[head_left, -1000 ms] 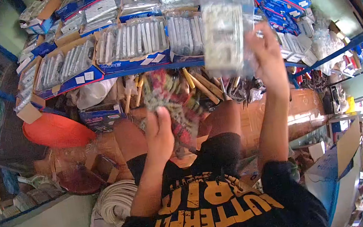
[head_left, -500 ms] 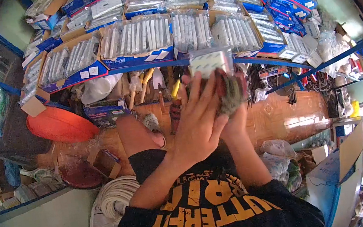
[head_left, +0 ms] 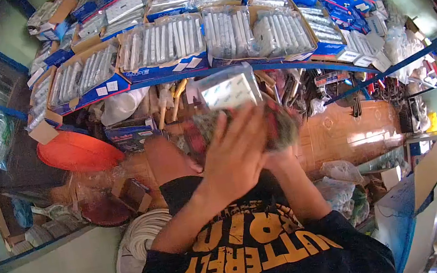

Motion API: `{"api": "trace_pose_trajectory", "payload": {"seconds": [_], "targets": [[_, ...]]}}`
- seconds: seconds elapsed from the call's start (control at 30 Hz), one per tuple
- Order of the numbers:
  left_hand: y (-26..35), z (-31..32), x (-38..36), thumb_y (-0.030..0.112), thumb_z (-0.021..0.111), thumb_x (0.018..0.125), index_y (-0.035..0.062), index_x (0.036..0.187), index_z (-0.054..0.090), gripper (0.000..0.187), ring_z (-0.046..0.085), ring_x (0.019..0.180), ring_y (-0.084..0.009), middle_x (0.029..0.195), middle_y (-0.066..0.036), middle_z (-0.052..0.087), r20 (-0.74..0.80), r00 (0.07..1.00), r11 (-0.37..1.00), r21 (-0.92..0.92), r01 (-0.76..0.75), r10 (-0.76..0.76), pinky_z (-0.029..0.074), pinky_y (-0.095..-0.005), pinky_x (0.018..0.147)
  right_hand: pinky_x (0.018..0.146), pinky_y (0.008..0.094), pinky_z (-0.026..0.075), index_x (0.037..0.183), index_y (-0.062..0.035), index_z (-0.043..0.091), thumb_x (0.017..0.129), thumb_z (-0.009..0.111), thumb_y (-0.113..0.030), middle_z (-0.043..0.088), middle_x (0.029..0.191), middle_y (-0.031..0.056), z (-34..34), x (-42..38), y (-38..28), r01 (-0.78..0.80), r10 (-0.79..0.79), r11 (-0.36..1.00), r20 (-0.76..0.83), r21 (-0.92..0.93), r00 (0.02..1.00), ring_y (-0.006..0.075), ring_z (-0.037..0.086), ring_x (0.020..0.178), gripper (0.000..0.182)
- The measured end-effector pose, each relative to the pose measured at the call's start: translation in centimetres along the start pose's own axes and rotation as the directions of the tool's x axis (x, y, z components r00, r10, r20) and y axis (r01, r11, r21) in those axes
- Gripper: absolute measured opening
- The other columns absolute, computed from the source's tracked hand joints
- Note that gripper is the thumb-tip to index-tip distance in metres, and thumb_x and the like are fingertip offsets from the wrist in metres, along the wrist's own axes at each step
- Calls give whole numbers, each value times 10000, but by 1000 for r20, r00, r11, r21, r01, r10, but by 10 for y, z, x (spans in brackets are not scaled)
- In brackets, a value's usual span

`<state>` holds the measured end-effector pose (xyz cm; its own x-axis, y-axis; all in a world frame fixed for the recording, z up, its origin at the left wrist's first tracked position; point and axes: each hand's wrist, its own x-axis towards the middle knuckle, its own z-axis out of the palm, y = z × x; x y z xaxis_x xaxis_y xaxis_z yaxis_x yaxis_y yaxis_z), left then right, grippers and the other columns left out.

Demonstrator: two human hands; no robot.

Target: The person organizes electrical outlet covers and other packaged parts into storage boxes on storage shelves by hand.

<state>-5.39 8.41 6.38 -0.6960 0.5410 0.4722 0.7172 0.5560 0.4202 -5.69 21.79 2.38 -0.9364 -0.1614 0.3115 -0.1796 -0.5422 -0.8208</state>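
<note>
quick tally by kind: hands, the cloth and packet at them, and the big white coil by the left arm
Hands: 2 (left hand, right hand)
Patterned cloth: 1
Plastic-wrapped packet: 1
White coil: 1
Total: 5

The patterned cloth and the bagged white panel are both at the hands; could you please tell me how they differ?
The patterned cloth is mottled red, dark and greyish green, while the bagged white panel is mostly white with bluish marks. The cloth looks soft and bunched; the panel looks flat and straight-edged. The cloth is bare, whereas the panel sits in clear plastic. Both are close together.
</note>
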Motion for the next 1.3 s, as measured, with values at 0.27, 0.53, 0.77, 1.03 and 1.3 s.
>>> {"api": "trace_pose_trajectory", "payload": {"seconds": [0.27, 0.53, 0.77, 1.03, 1.3], "targets": [[-24, -16, 20, 256, 587, 813, -81, 1259, 467, 572, 242, 1381, -335, 1418, -212, 370, -120, 992, 994, 92, 56, -44, 156, -520, 1119, 785, 349, 534, 1252, -36, 503, 954, 451, -377, 620, 1117, 98, 14, 3, -1, -297, 482, 848, -405, 440, 777, 229, 628, 963, 456], [-46, -23, 23, 203, 500, 927, -37, 1303, 424, 453, 384, 1306, -307, 1353, -224, 431, -312, 949, 995, 77, 65, -37, 268, -469, 1082, 936, 357, 455, 1383, -30, 352, 915, 563, -344, 522, 1256, 91, -22, -7, 9, -382, 299, 817, 250, 433, 921, 208, 537, 1122, 601], [-38, 6, -7, 382, 445, 974, 46, 1308, 438, 474, 549, 1078, -190, 1204, -78, 545, 130, 628, -126, -991, 51, -767, 449, -340, 914, 945, 302, 399, 1379, -12, 348, 928, 557, -184, 491, 1287, 65, 4, 20, -6, -322, 313, 935, -81, -148, 946, 136, 469, 1130, 526], [-20, 29, -16, 286, 416, 989, -19, 1283, 433, 424, 452, 1187, -273, 1245, -158, 496, -39, 783, 379, -889, 256, -620, 311, -406, 1036, 1098, 347, 215, 1410, 16, 288, 1002, 371, -288, 332, 1442, 159, 9, 45, 8, 126, -98, 797, 80, -590, 992, 261, 306, 1339, 515], [-52, -7, 16, 208, 394, 971, -86, 1275, 419, 424, 213, 1333, -470, 1388, -313, 317, -224, 863, 848, -407, 339, -452, 97, -470, 1122, 1079, 339, 256, 1446, -35, 238, 988, 236, -515, 376, 1388, 92, 14, 6, 30, -330, 343, 907, -3, 263, 940, 211, 359, 1273, 664]]}}
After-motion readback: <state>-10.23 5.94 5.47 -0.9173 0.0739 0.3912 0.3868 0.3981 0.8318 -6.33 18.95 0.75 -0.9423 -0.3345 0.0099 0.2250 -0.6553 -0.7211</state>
